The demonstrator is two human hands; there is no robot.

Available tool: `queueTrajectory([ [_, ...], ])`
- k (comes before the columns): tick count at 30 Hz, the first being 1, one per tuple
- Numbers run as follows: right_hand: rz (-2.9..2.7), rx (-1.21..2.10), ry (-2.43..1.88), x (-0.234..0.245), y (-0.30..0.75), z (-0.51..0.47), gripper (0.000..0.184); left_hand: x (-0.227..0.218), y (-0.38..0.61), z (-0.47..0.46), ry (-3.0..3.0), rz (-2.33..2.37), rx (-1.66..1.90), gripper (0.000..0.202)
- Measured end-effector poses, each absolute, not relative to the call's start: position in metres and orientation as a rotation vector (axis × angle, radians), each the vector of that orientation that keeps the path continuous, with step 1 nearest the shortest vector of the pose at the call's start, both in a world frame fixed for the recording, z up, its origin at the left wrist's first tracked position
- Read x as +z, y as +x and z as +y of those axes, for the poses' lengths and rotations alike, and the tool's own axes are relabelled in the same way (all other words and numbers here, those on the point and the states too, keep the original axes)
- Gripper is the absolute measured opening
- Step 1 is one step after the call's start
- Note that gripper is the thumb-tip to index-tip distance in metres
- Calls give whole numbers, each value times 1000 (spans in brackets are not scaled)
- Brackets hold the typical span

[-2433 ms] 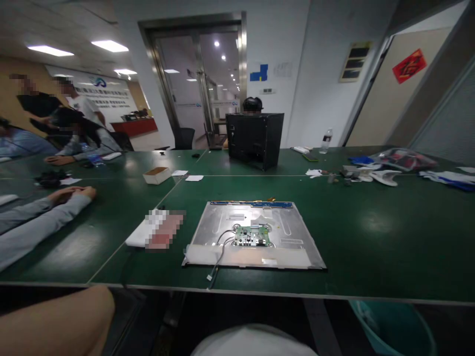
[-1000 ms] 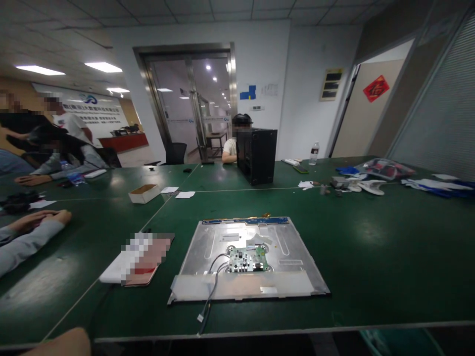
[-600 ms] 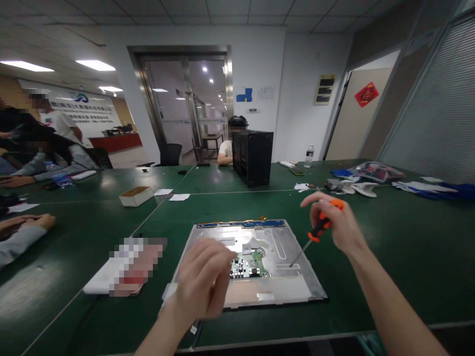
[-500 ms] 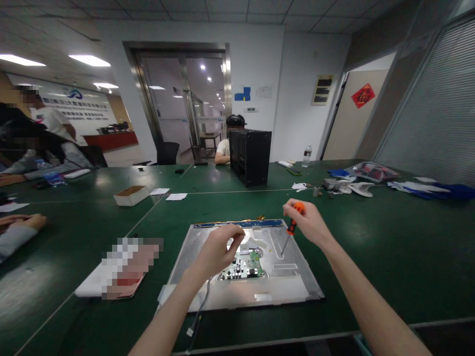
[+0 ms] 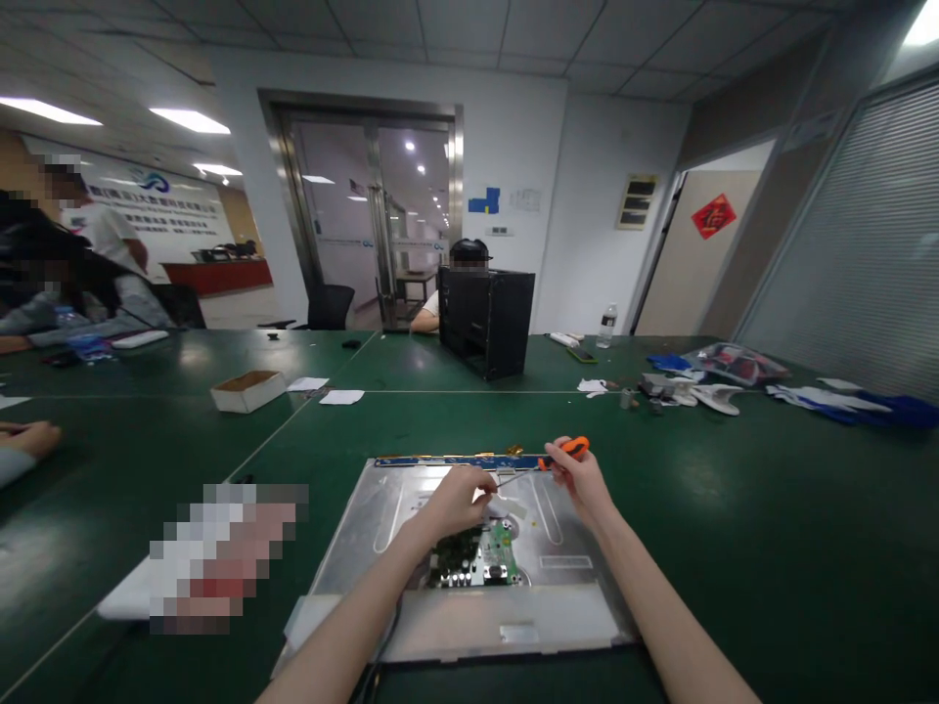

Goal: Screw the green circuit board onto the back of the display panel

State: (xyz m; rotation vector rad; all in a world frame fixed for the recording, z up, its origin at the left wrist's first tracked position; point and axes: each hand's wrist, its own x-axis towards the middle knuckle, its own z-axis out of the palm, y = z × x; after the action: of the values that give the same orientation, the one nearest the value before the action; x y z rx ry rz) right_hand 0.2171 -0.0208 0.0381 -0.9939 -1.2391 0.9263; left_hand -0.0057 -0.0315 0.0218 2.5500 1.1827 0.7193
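Note:
My right hand (image 5: 579,474) grips a screwdriver (image 5: 576,450) with an orange and black handle. The screwdriver lies nearly level, its thin shaft pointing left to the fingertips of my left hand (image 5: 462,501). Those fingers are pinched together at the tip; what they hold, if anything, is too small to make out. Both hands are above a flat metal display panel (image 5: 352,543) lying back side up. A green circuit board (image 5: 503,548) sits in its middle, partly covered by my left hand. Along the far edge runs a blue strip (image 5: 440,462).
A black computer case (image 5: 506,323) stands across the green table, a person behind it. At left are a small open box (image 5: 249,391), papers (image 5: 341,397) and a pixelated item. A bottle (image 5: 606,326), gloves (image 5: 715,397) and a plastic bag (image 5: 737,362) lie right. Other people sit at far left.
The screwdriver has lifted off the panel and swung from upright to nearly level, its tip now at my left fingers. My right hand has moved left, and the view has tilted slightly up.

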Motion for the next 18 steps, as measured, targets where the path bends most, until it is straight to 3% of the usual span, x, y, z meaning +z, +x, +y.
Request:
queueTrajectory([
  [9, -1166, 909, -1016, 32, 215, -21, 46, 15, -1, -42, 2588, 1245, 621, 10],
  [14, -1249, 740, -1043, 34, 210, -29, 59, 17, -2, -43, 2625, 1230, 547, 12],
  [18, -1400, 576, -1082, 35, 203, -39, 54, 16, 1, -45, 2658, 1217, 517, 13],
])
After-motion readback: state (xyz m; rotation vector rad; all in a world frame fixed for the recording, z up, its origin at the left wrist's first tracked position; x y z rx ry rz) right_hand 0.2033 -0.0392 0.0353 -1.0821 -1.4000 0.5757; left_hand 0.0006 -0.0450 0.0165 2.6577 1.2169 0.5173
